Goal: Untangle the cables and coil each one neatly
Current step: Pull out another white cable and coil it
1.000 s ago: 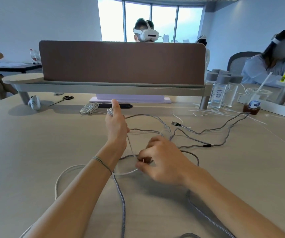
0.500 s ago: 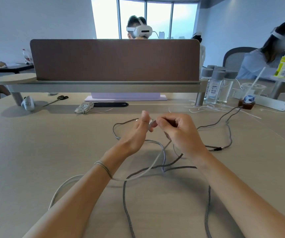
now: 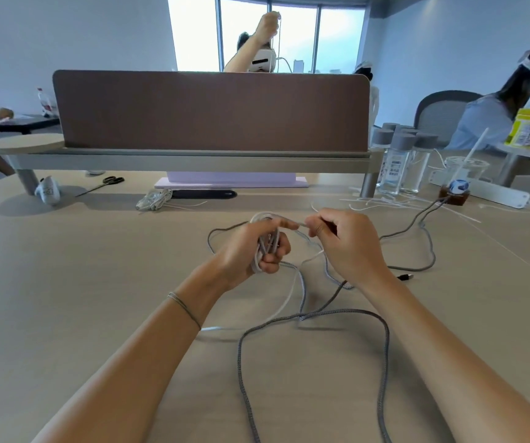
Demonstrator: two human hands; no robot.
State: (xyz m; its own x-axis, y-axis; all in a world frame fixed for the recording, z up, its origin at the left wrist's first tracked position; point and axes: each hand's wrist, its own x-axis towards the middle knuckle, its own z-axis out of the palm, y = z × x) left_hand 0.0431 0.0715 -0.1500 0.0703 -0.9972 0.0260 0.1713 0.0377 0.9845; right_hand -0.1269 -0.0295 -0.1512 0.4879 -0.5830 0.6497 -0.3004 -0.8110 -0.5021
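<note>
The white cable (image 3: 265, 243) is partly wound into a small upright bundle of loops inside the left hand (image 3: 251, 247), whose fingers curl round it while the thumb lies over the top. From the top of that bundle a short taut run of the same cable crosses straight to the right hand (image 3: 343, 241), which pinches it between thumb and curled fingers, just beside the left. So the working stretch lies sideways between the two hands, while the loops' long axis stands roughly up and down in the left palm. The free tail drops below both hands, toward the person, and ends on the table (image 3: 65, 282) under the left forearm. The next wrap probably asks the right hand to carry its stretch over the left fingers. The left is the anchor; the right is nearer the slack.

Below and to the right of the hands the grey braided cables (image 3: 385, 346) sprawl in open loops, and the white tail crosses them, so a snag seems possible. Beyond the left hand, near the divider, lies a coiled white bundle (image 3: 154, 199).
</note>
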